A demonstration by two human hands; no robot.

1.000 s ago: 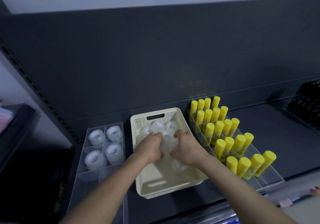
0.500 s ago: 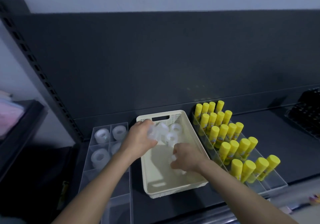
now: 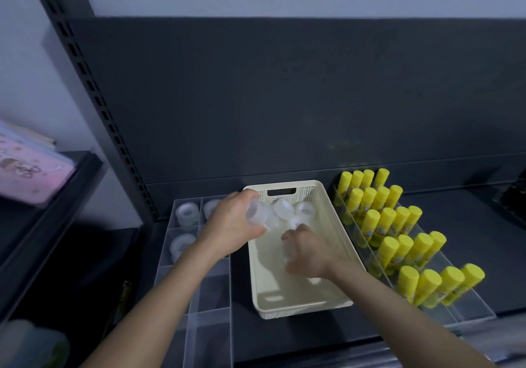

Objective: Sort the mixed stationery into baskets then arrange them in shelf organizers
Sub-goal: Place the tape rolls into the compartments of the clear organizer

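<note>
Tape roll (image 3: 255, 213) sits in our left hand (image 3: 232, 224) grip over the cream basket (image 3: 287, 310) left rim; our right hand (image 3: 308, 254) grip clasps a second tape roll (image 3: 286, 251) inside.

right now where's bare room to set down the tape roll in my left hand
Bare: the front compartments of the clear organizer, nearer you than its tape rolls; the near floor of the basket; the dark shelf right of the glue sticks. Crowded: the basket's far end and the glue sticks' tray.
</note>
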